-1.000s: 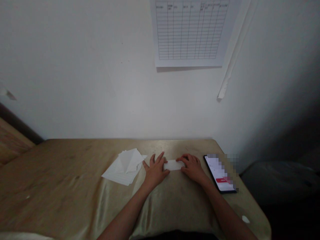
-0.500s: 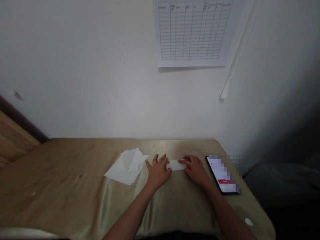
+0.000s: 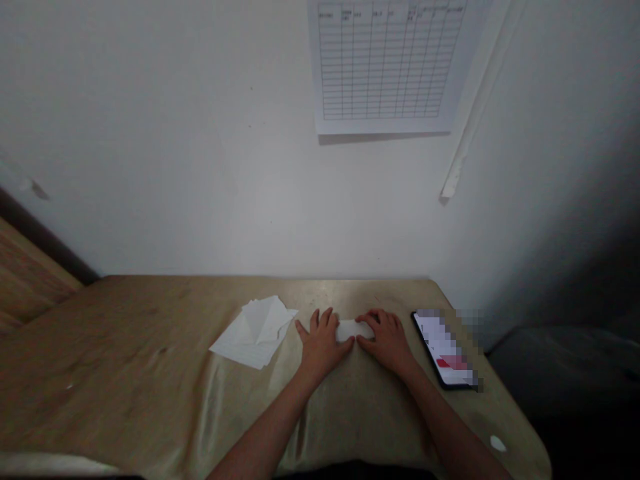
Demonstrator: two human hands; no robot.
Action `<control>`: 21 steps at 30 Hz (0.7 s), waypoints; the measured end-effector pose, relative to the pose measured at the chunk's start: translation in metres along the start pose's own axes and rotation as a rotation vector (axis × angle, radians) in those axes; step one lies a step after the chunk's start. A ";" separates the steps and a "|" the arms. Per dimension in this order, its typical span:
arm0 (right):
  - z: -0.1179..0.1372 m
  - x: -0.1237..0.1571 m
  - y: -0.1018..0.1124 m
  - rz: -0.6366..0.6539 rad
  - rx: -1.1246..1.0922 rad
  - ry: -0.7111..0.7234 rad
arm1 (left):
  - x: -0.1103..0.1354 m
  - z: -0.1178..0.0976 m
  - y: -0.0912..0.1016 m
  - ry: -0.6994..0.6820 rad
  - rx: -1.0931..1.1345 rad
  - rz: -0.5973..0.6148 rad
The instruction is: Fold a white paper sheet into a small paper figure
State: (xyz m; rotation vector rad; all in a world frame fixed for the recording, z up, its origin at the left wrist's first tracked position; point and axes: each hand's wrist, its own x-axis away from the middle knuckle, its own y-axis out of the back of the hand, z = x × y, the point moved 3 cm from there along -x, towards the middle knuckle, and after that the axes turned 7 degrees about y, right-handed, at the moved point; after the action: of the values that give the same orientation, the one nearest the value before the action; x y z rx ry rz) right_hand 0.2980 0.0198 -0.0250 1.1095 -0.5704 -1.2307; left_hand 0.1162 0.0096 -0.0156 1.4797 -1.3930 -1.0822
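Centrally, a small white rectangular paper strip (image 3: 347, 330) lies on the table's shiny tan cloth (image 3: 150, 400) — held at its nine o'clock end by the bare left hand (image 3: 323, 340), outer fingers spread, and at its three o'clock end by the bare right hand (image 3: 386, 339), thumb and forefinger across its edges. Farther toward nine sits a loose pile of white paper sheets (image 3: 240, 348); toward three, a black-edged smartphone (image 3: 440, 352).

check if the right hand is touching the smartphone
Apart: the head view shows a strip of tan table cover between the right hand and the smartphone.
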 end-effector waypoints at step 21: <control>-0.001 -0.001 0.005 0.080 -0.019 0.006 | -0.004 0.008 0.001 -0.013 -0.021 0.094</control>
State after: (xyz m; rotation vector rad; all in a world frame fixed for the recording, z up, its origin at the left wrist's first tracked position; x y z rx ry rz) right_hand 0.3010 0.0211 -0.0212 1.0649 -0.5916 -1.1612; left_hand 0.1082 0.0136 -0.0169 1.3805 -1.4417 -1.0459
